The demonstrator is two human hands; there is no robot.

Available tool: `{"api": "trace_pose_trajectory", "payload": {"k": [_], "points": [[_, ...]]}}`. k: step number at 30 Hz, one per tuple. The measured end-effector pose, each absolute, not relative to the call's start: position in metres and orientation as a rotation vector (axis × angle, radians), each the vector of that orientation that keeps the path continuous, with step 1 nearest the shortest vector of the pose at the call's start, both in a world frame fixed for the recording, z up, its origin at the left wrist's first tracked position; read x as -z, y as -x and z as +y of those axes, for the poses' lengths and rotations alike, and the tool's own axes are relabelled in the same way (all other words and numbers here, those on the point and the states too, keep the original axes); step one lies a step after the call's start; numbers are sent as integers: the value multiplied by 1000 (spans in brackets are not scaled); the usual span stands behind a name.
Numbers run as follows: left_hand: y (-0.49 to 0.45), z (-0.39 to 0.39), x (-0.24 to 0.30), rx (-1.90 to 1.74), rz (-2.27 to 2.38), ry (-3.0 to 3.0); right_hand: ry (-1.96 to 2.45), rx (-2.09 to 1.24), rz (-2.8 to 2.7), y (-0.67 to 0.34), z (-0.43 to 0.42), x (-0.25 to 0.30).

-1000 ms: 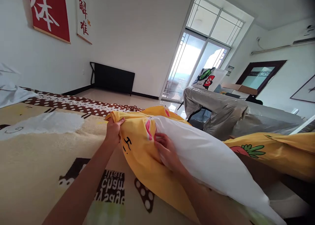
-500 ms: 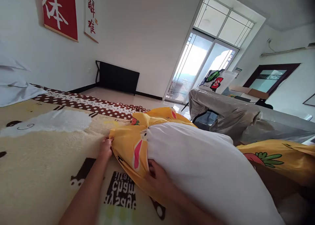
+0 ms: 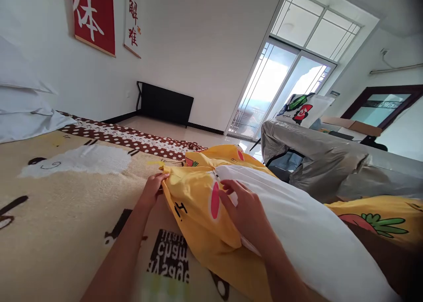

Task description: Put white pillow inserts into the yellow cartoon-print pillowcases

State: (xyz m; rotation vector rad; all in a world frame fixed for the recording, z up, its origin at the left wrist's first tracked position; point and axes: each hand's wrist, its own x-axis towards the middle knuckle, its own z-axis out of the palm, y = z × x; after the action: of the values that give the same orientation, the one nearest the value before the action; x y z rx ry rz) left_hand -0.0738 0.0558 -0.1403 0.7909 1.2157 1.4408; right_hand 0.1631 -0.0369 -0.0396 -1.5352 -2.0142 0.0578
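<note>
A yellow pillowcase (image 3: 194,205) with rabbit prints lies over one end of a plump white pillow (image 3: 297,222). My left hand (image 3: 153,188) is closed on the far left corner of the pillowcase, fingers pinching the cloth. Over the opening's edge, beside a pink rabbit ear, my right hand (image 3: 246,207) bends its thumb and fingertips together on the yellow fabric. White filling shows just beyond that edge. The lower part of the pillowcase hangs loose on the cream blanket (image 3: 82,209), partly behind my right forearm.
More yellow cloth with a carrot print (image 3: 380,220) lies at the right. Behind the pillow stands plastic-wrapped furniture (image 3: 330,161) with a printed bag (image 3: 302,110) on it. White folded bedding (image 3: 29,112) sits at the left. A black panel (image 3: 165,103) leans by the wall.
My right hand has come up from beneath the pillowcase edge to its top. The yellow cloth covers more of the pillow's end. My left hand keeps hold of the corner. The view shifted slightly.
</note>
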Motion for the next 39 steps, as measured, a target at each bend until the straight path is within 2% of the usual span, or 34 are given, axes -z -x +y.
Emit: {"api": "trace_pose_trajectory", "payload": {"k": [3, 9, 13, 19, 24, 28, 33, 39], "points": [[80, 45, 130, -1223, 1400, -997, 1443, -168, -2043, -129, -15, 49], [69, 29, 119, -741, 1647, -1349, 1358, -167, -2217, -111, 23, 115], [49, 31, 113, -950, 1567, -1518, 1264, -213, -2167, -117, 20, 115], [11, 24, 105, -1617, 1303, -966, 1246, -323, -1964, -129, 10, 89], [-6, 10, 107, -1920, 1347, -1051, 1230, -425, -1995, -139, 5, 81], [-3, 7, 104, -1884, 1355, -1095, 1185, -537, -1992, -146, -7, 70], [3, 5, 96, -1979, 1365, -1029, 1172, -528, -1886, -158, -9, 60], [26, 25, 107, -1442, 1263, -1191, 1158, -525, -1758, -172, -6, 54]]}}
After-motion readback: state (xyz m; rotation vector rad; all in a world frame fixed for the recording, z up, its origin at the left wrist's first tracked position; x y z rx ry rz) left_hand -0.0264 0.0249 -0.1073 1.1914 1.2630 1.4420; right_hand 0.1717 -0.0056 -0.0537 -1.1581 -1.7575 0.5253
